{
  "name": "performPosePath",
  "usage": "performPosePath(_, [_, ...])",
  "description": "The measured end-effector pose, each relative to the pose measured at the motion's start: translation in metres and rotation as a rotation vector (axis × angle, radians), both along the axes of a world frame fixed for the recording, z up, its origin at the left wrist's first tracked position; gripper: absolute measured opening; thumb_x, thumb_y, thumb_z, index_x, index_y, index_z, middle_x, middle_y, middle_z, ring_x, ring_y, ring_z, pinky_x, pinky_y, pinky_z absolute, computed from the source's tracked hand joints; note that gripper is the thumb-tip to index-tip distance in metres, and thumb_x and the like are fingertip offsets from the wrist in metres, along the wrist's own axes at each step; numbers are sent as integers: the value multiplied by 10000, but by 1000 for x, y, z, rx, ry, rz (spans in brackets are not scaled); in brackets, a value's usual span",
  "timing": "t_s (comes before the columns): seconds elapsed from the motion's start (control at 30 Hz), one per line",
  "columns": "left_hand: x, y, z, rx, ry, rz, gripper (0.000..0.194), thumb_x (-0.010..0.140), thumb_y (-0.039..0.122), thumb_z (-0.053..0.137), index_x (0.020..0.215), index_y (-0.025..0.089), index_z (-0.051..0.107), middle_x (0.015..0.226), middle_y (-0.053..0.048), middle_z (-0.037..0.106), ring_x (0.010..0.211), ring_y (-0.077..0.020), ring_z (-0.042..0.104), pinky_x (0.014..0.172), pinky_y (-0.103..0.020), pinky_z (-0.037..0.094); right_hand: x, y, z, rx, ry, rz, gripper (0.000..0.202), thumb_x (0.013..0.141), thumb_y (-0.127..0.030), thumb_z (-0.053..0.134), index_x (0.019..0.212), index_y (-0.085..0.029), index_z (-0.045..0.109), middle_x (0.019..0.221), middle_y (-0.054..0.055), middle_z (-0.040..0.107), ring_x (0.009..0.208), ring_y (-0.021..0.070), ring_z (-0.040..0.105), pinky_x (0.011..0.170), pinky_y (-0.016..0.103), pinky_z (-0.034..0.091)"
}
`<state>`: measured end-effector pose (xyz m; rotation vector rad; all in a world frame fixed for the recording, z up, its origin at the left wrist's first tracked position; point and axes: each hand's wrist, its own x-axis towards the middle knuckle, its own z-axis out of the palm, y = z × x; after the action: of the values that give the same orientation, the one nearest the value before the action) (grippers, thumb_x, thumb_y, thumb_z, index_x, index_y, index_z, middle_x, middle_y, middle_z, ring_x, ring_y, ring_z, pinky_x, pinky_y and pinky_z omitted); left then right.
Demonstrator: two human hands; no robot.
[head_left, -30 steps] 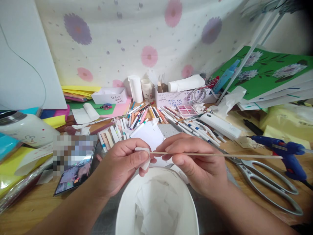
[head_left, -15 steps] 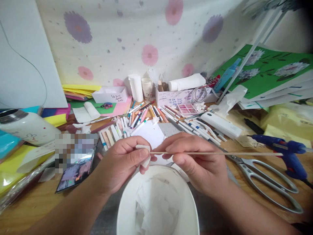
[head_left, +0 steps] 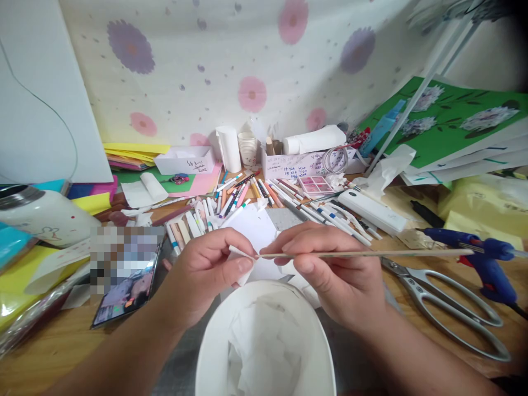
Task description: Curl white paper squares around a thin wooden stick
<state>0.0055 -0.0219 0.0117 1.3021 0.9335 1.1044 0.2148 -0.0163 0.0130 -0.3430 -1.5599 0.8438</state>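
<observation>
"Our fingers?"
"Our left hand (head_left: 216,264) pinches white paper (head_left: 246,277) at one end of the thin stick (head_left: 412,253); our right hand (head_left: 340,269) holds the stick, near the white bin (head_left: 212,341)."
"Our step?"
"Fitting paper to stick, seemingly; next calls for steady pinching."

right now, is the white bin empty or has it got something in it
Not empty: loose white paper shows inside the bin. How deep it goes, I cannot tell.
</observation>
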Motion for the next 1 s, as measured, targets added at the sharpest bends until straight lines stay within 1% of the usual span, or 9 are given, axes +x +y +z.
performPosePath(0.2, [-4, -1, -1, 24, -8, -43, 92, 856, 296, 772, 790, 233, 785, 670, 12, 646, 617, -124, 550, 571, -211, 453, 0, 1, 1, 1, -10, 12, 104, 963, -191, 704, 1035, -220, 773, 937, 73, 824, 848, 194, 785, 716, 309, 647])
performPosePath(0.33, [-4, -1, 2, 42, 42, -49, 120, 865, 315, 752, 791, 222, 769, 647, 21, 595, 596, -122, 511, 551, -218, 417, 1, 0, 2, 4, -22, 15, 100, 970, -205, 696, 1036, -232, 766, 900, 60, 821, 868, 202, 788, 760, 338, 652])
performPosePath(0.43, [-2, -2, 4, 105, 195, 14, 89, 851, 284, 734, 802, 210, 744, 652, 18, 606, 578, -129, 512, 524, -227, 395, 1, -1, 1, -16, -43, 9, 91, 972, -224, 694, 1031, -242, 761, 929, 65, 827, 888, 216, 794, 785, 365, 656])
performPosePath(0.53, [2, -2, 6, 282, 448, 153, 38, 828, 240, 718, 806, 210, 710, 692, 5, 674, 609, -148, 582, 567, -241, 431, 1, -1, 0, -12, -46, -19, 87, 972, -228, 694, 1021, -242, 765, 946, 70, 832, 889, 217, 793, 790, 366, 655])
performPosePath(0.6, [3, -2, 7, 399, 561, 199, 49, 833, 236, 704, 793, 212, 690, 682, 9, 685, 617, -152, 609, 594, -244, 447, 1, 0, -1, -1, -51, -40, 88, 971, -218, 694, 1015, -243, 766, 937, 64, 830, 896, 213, 791, 805, 360, 651])
performPosePath(0.7, [4, -2, 7, 493, 606, 174, 88, 864, 230, 684, 778, 214, 682, 668, 19, 684, 605, -140, 616, 598, -236, 454, 1, 0, -1, 10, -60, -40, 101, 968, -196, 695, 1022, -239, 768, 942, 58, 826, 904, 201, 786, 825, 347, 645])
performPosePath(0.83, [3, -1, 9, 594, 586, 150, 101, 867, 164, 693, 777, 211, 692, 713, 18, 682, 645, -129, 631, 624, -226, 460, 2, -1, 1, 8, -70, -27, 102, 962, -176, 699, 1019, -219, 772, 954, 61, 822, 933, 189, 783, 854, 321, 637])
performPosePath(0.9, [2, 1, 10, 612, 552, 107, 114, 883, 147, 690, 792, 216, 701, 728, 22, 666, 665, -124, 627, 637, -220, 462, 2, -1, 2, 12, -89, -18, 86, 960, -178, 705, 1000, -209, 774, 953, 65, 821, 931, 182, 785, 858, 303, 633])
performPosePath(1.0, [2, 2, 12, 594, 503, 33, 147, 923, 144, 655, 810, 225, 702, 767, 21, 648, 704, -121, 620, 663, -210, 472, 2, -2, 2, 18, -98, -20, 85, 957, -180, 709, 1003, -214, 771, 956, 63, 822, 921, 181, 787, 845, 300, 634])
